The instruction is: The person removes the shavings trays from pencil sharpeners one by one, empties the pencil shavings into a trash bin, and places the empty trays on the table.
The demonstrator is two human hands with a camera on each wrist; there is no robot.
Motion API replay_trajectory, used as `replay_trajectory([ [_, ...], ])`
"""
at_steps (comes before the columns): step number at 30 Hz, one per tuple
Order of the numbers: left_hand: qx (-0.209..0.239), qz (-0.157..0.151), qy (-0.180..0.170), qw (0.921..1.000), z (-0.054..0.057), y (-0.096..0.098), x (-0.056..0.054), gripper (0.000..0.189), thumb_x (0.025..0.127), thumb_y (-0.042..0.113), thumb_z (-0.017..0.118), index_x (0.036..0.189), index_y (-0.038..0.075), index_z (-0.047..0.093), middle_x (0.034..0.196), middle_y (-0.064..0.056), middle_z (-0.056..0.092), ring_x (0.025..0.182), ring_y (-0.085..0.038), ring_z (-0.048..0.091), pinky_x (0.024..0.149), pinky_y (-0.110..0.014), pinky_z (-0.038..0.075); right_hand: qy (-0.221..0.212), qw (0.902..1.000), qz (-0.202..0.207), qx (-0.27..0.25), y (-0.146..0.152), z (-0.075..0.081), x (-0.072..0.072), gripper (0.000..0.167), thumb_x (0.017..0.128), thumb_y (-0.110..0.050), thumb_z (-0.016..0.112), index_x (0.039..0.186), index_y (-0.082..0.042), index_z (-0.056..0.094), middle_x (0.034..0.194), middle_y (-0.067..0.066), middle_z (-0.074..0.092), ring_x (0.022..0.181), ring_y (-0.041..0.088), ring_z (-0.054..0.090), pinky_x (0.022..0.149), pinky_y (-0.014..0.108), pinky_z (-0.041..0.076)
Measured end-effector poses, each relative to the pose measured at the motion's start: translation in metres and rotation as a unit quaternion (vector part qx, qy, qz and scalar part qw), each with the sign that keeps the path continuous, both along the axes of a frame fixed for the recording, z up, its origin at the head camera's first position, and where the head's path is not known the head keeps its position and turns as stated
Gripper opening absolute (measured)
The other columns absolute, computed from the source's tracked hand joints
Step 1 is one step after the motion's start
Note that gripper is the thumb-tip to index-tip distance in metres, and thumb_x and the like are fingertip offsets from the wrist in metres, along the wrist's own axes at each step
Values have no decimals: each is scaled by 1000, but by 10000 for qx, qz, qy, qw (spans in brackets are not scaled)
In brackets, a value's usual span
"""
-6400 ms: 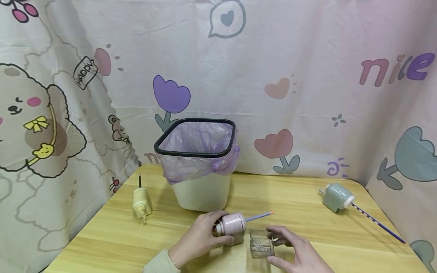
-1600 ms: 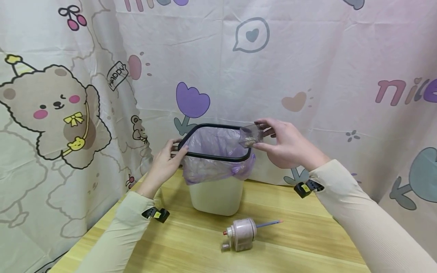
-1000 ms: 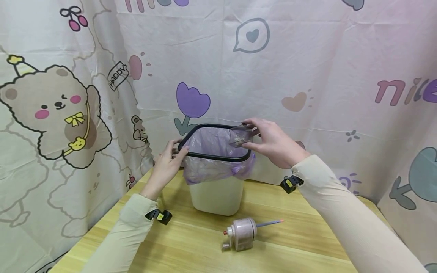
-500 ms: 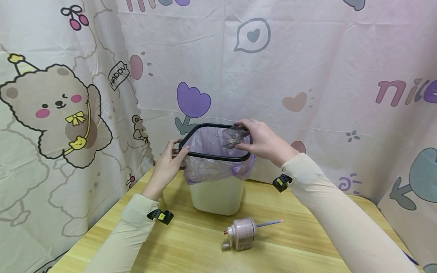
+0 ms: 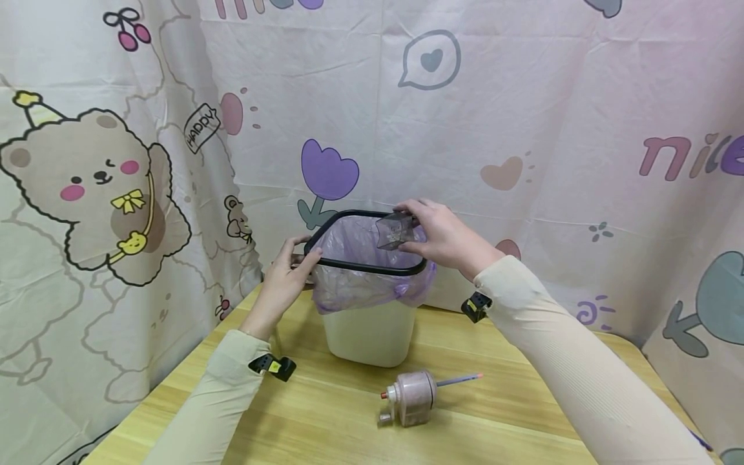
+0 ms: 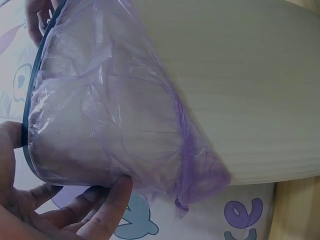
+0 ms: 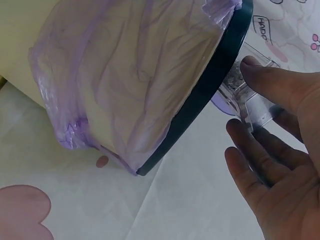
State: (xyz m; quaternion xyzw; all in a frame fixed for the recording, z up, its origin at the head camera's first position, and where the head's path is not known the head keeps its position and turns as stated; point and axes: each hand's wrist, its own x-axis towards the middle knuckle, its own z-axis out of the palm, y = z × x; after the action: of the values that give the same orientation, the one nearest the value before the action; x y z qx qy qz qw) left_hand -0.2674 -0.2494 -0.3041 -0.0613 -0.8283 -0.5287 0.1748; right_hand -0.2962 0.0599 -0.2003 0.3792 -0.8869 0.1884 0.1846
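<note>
Container (image 5: 391,232), clear and boxy, pinched between thumb and fingers of your right hand (image 5: 444,239); it sits just past those fingertips, over the mouth of the bin (image 5: 369,336). Looks tilted; small bits show inside, too tiny to name. Your left hand (image 5: 281,278) grips the bin's black rim (image 5: 372,266) at its corner, thumb on the near side, other fingers round the outer side, touching the purple liner (image 6: 107,115). Below both sets of fingers, well apart, a pink sharpener (image 5: 415,400) lies on the table (image 5: 325,420) with a pencil (image 5: 457,381) sticking out. Step in hand, my call: emptying the container into the bin. Next move likely calls for you to turn the right wrist further, tap the bits loose inside the rim, left fingers bracing, right pinch firm so nothing drops.
</note>
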Motion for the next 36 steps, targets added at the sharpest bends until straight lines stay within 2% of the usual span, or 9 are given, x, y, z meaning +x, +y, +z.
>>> replay_trajectory([
  [6,6,24,-20,10000,0,0,-1,63,107,55,59,160,23,45,131,-24,68,101,-31,72,90,-47,67,70,9998,45,163,-3,3,2,70,88,-11,89,149,-2,55,140,22,65,130,42,63,115,56,52],
  [19,286,80,-79,9995,0,-1,0,64,104,55,65,156,21,48,129,-25,69,92,-20,73,88,-43,68,257,9992,169,239,-5,2,5,68,88,-10,88,148,-2,56,140,21,65,129,42,64,113,55,53],
  [23,414,92,-154,9990,0,-1,1,65,103,55,66,151,14,51,126,-24,69,88,-19,74,86,-42,68,284,9991,186,238,-5,3,6,68,88,-11,88,148,-2,56,139,21,65,128,41,65,112,55,54],
  [28,454,125,-276,9985,1,0,2,61,103,56,65,137,6,54,122,-20,67,84,-19,74,86,-44,68,293,9991,165,274,-5,4,7,68,88,-12,88,148,-3,56,139,20,66,127,40,66,111,55,54],
  [32,358,167,-347,9986,3,1,2,58,103,57,64,127,5,57,118,-17,67,83,-18,75,84,-44,68,283,9991,128,300,-5,4,7,69,88,-12,89,148,-4,56,138,20,66,126,40,66,111,54,55],
  [36,234,201,-371,9988,3,1,3,58,104,58,63,126,4,58,117,-17,67,84,-19,76,82,-41,69,269,9991,114,319,-5,5,7,70,88,-13,89,149,-4,56,139,20,65,127,40,66,111,54,54],
])
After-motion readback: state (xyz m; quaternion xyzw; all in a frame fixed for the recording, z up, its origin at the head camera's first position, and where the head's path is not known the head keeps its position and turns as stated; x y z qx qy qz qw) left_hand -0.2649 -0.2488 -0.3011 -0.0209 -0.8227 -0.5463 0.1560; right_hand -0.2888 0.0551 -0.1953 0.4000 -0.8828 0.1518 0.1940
